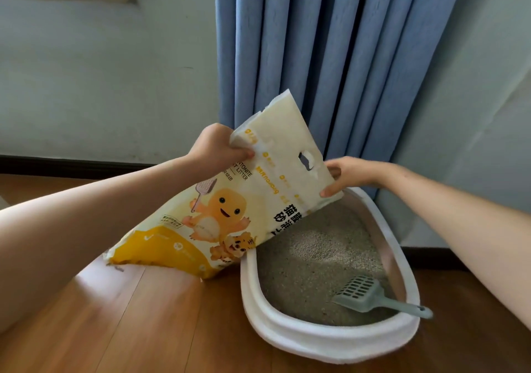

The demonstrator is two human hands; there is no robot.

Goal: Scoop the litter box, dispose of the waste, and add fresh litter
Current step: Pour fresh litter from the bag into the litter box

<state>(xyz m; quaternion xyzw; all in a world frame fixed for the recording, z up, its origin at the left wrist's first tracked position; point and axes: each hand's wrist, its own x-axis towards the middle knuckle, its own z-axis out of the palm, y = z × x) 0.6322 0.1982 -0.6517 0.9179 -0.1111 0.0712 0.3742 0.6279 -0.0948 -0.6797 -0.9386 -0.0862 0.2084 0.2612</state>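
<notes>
Gripping the upper left edge of the litter bag point(230, 200), the left hand point(218, 145) is curling its fingers round the folded top, while the right hand point(349, 174) is pinching the bag's right edge just below the cut-out handle, thumb in front and fingers behind. The bag is tilting, its yellow bottom corner resting on the wooden floor point(143, 329) and its right side leaning over the rim of the litter box point(330, 341). Grey litter point(310, 260) is filling the box, and a pale green scoop point(370, 295) is lying in it, its handle reaching over the near right rim. Blue curtains point(330, 56) are hanging behind.
</notes>
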